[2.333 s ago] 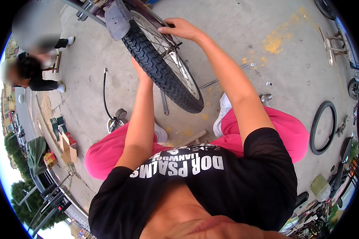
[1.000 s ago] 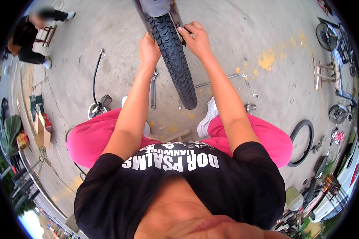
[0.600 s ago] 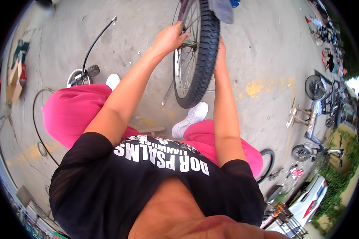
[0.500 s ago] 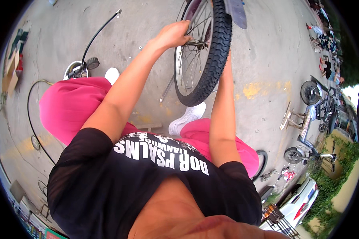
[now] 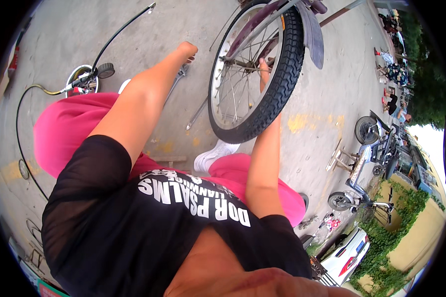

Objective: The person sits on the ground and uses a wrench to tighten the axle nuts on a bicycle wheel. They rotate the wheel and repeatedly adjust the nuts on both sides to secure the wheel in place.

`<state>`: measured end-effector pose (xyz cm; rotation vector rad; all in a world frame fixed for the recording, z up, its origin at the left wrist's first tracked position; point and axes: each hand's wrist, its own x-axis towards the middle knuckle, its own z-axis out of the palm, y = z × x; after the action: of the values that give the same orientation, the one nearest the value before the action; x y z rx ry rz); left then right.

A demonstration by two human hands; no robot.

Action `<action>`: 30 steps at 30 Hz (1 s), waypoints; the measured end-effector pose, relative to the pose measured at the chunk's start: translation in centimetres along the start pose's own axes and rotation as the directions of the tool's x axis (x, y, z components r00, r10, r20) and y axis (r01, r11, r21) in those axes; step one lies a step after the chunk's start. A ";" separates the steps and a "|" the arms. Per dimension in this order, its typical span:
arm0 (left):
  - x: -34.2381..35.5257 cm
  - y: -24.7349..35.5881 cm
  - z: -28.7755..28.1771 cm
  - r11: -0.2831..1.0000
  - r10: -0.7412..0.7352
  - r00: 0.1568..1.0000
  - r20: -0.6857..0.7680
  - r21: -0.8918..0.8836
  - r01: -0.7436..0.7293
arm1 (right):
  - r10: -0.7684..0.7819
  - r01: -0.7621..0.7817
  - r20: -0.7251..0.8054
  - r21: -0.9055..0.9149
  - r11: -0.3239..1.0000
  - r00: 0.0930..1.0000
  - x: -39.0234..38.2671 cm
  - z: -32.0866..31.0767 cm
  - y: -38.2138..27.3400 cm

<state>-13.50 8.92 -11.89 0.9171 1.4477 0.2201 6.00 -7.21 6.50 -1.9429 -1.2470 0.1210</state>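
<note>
A bicycle wheel [image 5: 287,74] with a black knobbly tyre and silver rim stands at upper centre. The purple fork [image 5: 255,29] reaches down to its hub, and a grey mudguard [image 5: 312,37] curves beside the tyre. My right hand [image 5: 264,73] reaches behind the tyre to the hub on the wheel's far side. Its thumb shows through the spokes; its other fingers are mostly hidden. My left hand [image 5: 188,51] is off to the left of the wheel, fingers curled at the head of a wrench [image 5: 181,73]. My left forearm hides part of the wrench's handle.
A long thin metal tool [image 5: 197,114] lies on the concrete left of the wheel. A foot pump [image 5: 84,79] with black hoses stands at the left. Parked scooters [image 5: 366,161], a wooden stool [image 5: 339,157] and a white car [image 5: 346,257] are to the right.
My left hand has left the wheel's hub and moved left and down to the wrench, which now shows. More of the purple fork and mudguard has come into view.
</note>
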 end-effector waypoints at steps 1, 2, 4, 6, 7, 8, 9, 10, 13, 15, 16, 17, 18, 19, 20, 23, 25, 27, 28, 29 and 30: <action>0.8 -0.2 0.5 0.997 0.058 0.998 -0.006 0.053 -0.058 | 0.000 0.000 0.011 -0.007 1.000 1.000 0.1 -0.2 -1.5; 1.7 -0.3 1.2 0.991 0.112 0.994 -0.009 0.077 -0.111 | 0.000 0.000 0.021 -0.014 1.000 1.000 -0.1 -0.8 -3.1; 4.3 0.5 2.8 0.964 0.238 0.971 -0.001 0.125 -0.236 | 0.013 -0.012 0.015 -0.051 0.999 1.000 -0.5 -1.1 -4.6; 7.1 0.1 4.2 0.857 0.404 0.912 -0.071 0.376 -0.351 | 0.042 -0.041 0.004 -0.103 0.994 0.999 -0.6 -0.7 -4.6; 8.3 -0.5 5.0 0.778 0.485 0.870 -0.086 0.496 -0.385 | 0.035 -0.035 -0.005 -0.050 0.998 0.999 -0.7 -0.5 -4.6; 9.4 -1.2 5.5 0.775 0.526 0.846 -0.089 0.458 -0.434 | 0.023 -0.023 -0.011 0.010 1.000 1.000 -0.6 -0.1 -4.6; 9.4 -1.9 6.2 0.767 0.563 0.822 -0.081 0.423 -0.483 | 0.047 -0.047 -0.004 0.070 0.996 0.999 -0.7 -0.1 -4.3; 9.4 -2.3 6.6 0.757 0.597 0.798 -0.080 0.385 -0.528 | 0.068 -0.068 0.008 0.132 0.989 0.998 -0.8 -0.1 -4.1; 7.0 -1.1 6.2 0.953 0.252 0.940 0.231 0.110 -0.282 | 0.109 -0.115 0.057 0.118 0.986 0.992 -0.6 -0.6 -3.7; 4.2 -0.2 5.4 0.918 0.331 0.913 0.238 0.141 -0.370 | 0.029 -0.027 -0.016 0.117 0.993 0.999 -0.7 -0.4 -3.9; 3.1 -0.3 4.5 0.901 0.367 0.902 0.226 0.156 -0.406 | 0.036 -0.035 -0.003 0.182 0.983 0.999 -0.8 -0.2 -4.2; 2.5 -0.3 3.4 0.896 0.383 0.899 0.215 0.151 -0.418 | 0.040 -0.040 0.005 0.250 0.967 0.999 -0.5 -0.3 -5.5; 1.4 0.5 3.1 0.898 0.395 0.881 0.261 0.094 -0.431 | -0.074 0.078 -0.030 0.149 0.986 0.997 -0.5 -0.4 -3.9; -0.1 1.5 2.4 0.900 0.403 0.865 0.300 0.040 -0.434 | -0.185 0.188 -0.054 0.049 0.981 0.981 -0.4 -0.2 -2.4; -1.8 2.4 1.8 0.902 0.410 0.847 0.339 -0.013 -0.431 | -0.153 0.153 -0.025 0.009 0.988 0.988 -0.1 -0.3 -0.9; -6.4 4.0 -0.9 0.907 0.406 0.814 0.415 -0.294 -0.303 | -0.084 0.078 0.051 0.108 0.991 0.995 -0.1 0.0 -1.8; -8.8 5.3 -0.3 0.901 0.383 0.844 0.374 -0.351 -0.254 | -0.074 0.072 0.004 0.208 0.976 0.997 0.0 0.0 -2.0; -10.0 6.3 -0.1 0.902 0.380 0.859 0.343 -0.343 -0.262 | -0.062 0.066 -0.026 0.225 0.972 0.998 0.3 1.1 -0.3; -9.8 6.5 0.2 0.905 0.392 0.857 0.335 -0.308 -0.294 | -0.058 0.063 -0.033 0.204 0.977 0.998 0.8 1.5 0.8; -9.6 6.7 0.7 0.907 0.401 0.855 0.329 -0.273 -0.321 | -0.049 0.054 -0.030 0.178 0.983 0.998 1.0 1.7 1.4; -9.5 6.5 0.7 0.912 0.398 0.865 0.304 -0.234 -0.337 | -0.069 0.068 0.002 0.162 0.984 0.998 1.0 1.3 0.4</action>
<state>-11.94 6.82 -0.63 1.0270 0.9022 0.4403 6.14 -5.77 5.70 -1.7597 -1.2674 0.1892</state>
